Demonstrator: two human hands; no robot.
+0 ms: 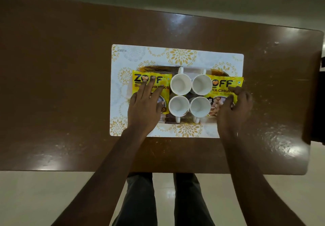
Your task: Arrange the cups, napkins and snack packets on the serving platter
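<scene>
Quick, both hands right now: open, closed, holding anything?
Left hand: open, fingers flat on the left snack packet.
Right hand: fingers curled, gripping the right snack packet.

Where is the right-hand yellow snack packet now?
Head view: the yellow snack packet lies at the right end of the dark patterned serving platter, beside the two right white cups, gripped at its outer edge by the right hand.
</scene>
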